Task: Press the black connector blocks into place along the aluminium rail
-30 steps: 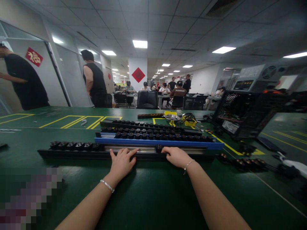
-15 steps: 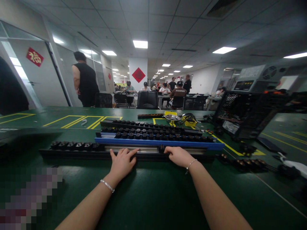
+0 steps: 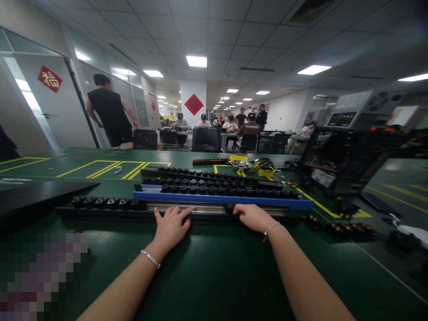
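Observation:
The nearest black power track [image 3: 100,215] lies lengthwise before me, with a bare metallic channel [image 3: 207,208] in its middle. My left hand [image 3: 171,226] rests on the track's near edge, fingers spread, index finger pointing right along the channel. A small round black socket module [image 3: 229,207] sits in the channel. My right hand [image 3: 253,217] has curled fingers closed at its right side. Several similar black modules [image 3: 105,202] fill the track's left end. Just behind, a blue rail [image 3: 220,198] carries a long row of black modules, with another dark track [image 3: 214,174] behind it.
Loose dark modules [image 3: 351,229] lie on the green table [image 3: 214,276] at right. A metal dish [image 3: 240,164] and coiled black cable [image 3: 264,165] stand behind the tracks. An open computer case [image 3: 334,160] leans at back right. People stand and sit in the background.
My right hand and the black socket module have shifted slightly right along the channel. My left hand has stayed in place. A person in black at back left has moved further left.

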Available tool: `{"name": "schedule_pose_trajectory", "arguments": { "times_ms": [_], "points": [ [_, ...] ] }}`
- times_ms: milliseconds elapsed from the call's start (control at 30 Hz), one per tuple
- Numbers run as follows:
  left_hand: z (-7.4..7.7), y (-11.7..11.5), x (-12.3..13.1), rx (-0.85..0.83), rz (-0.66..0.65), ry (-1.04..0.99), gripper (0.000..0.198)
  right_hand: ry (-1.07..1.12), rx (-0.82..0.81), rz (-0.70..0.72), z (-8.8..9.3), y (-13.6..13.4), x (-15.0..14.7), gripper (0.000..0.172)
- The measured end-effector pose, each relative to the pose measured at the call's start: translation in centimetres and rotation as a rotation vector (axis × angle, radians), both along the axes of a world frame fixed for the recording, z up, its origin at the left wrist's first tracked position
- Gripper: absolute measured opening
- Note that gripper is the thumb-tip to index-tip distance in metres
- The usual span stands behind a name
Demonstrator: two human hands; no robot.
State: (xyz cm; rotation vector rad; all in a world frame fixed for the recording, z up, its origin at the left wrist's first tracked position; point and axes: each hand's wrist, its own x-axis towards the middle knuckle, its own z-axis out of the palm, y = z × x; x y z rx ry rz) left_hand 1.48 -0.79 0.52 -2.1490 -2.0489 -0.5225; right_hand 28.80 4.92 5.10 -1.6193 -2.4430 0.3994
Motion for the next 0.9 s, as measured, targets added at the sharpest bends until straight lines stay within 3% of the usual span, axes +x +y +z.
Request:
{"name": "schedule_pose_trajectory", "arguments": {
  "times_ms": [900],
  "points": [
    [-0.1,0.1,-0.1,0.001,0.010,-0.002,0.041,0.021,-0.021,-0.031,0.1,0.5,1.2,0.029]
  ]
}}
